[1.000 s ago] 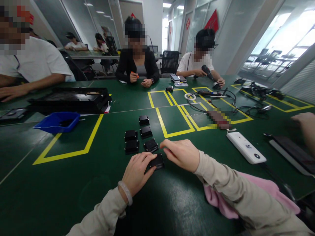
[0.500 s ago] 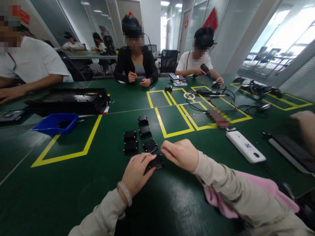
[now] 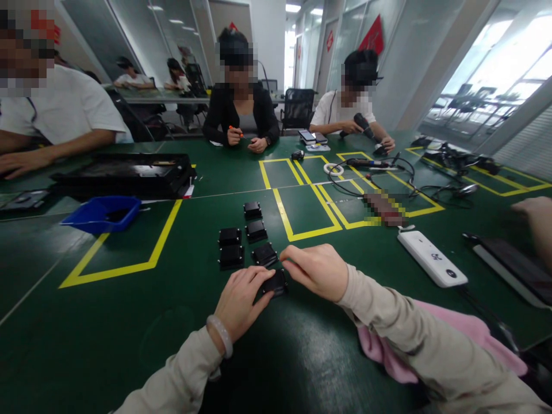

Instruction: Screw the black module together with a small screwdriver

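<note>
My left hand (image 3: 240,299) rests on the green table (image 3: 129,345), its fingers closed on the near side of a small black box (image 3: 276,283). My right hand (image 3: 317,271) is curled in a pinch just right of and above that box, fingertips at its top edge; what they hold is hidden. Several more black boxes (image 3: 231,256) lie in two short rows beyond, the farthest black box (image 3: 252,210) near a yellow tape line. A pink cloth (image 3: 388,351) lies under my right forearm.
A blue tray (image 3: 103,214) and a long black case (image 3: 125,172) sit at the left. A white power strip (image 3: 431,259), cables (image 3: 388,172) and a dark tablet (image 3: 513,267) lie at the right. Three people sit around the table; another person's hand (image 3: 537,221) shows at the right edge.
Nothing has visibly changed beyond a slight shift of the camera; both hands stay on the nearest black box.
</note>
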The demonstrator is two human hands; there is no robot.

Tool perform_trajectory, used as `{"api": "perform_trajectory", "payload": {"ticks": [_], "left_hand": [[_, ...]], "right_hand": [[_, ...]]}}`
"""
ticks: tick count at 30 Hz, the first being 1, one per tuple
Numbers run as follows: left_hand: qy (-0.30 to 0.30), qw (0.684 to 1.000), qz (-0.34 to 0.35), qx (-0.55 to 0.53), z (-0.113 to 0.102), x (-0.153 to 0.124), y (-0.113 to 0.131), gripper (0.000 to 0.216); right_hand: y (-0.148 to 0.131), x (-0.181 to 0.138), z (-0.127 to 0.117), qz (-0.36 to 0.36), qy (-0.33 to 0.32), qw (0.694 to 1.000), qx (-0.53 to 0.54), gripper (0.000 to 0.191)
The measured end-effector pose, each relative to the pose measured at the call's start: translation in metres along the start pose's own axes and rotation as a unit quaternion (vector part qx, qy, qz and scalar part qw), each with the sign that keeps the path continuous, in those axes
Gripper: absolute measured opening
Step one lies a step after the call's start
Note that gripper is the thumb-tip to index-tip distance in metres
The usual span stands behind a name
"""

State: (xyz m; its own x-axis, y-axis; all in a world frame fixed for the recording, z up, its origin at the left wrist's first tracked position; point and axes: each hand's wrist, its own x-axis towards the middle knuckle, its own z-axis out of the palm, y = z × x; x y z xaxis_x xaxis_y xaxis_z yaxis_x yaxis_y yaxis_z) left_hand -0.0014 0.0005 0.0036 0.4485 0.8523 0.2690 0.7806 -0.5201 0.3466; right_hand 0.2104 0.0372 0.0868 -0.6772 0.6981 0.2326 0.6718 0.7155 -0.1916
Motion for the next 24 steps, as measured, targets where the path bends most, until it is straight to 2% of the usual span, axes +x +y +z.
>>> {"api": "perform_trajectory", "payload": {"ticks": [3,8,13,18,24], "left_hand": [[-0.003,1.0,0.0,0.002,-0.0002,0.0003,0.0,0.033],[-0.006,1.0,-0.002,0.003,-0.0011,0.0008,0.0011,0.033],[-0.001,1.0,0.0,0.0,0.0,0.0006,0.0012,0.034],[0.003,1.0,-0.001,0.002,0.002,-0.0004,-0.0001,0.034],[0.0,1.0,0.001,0.002,0.0015,-0.0009,0.0005,0.034]], "right_hand": [[-0.0004,0.0003,-0.0003,0.005,-0.016,1.0,-0.019,0.033],[-0.0003,0.001,-0.0006,-0.002,0.0,1.0,-0.002,0.025],[-0.0006,0.0008,-0.0008,0.004,-0.02,1.0,-0.024,0.032],[0.0002,0.0,0.0003,-0.001,0.003,1.0,-0.001,0.025],[0.0012,-0.0001,-0.0015,0.013,-0.014,1.0,-0.021,0.032]]}}
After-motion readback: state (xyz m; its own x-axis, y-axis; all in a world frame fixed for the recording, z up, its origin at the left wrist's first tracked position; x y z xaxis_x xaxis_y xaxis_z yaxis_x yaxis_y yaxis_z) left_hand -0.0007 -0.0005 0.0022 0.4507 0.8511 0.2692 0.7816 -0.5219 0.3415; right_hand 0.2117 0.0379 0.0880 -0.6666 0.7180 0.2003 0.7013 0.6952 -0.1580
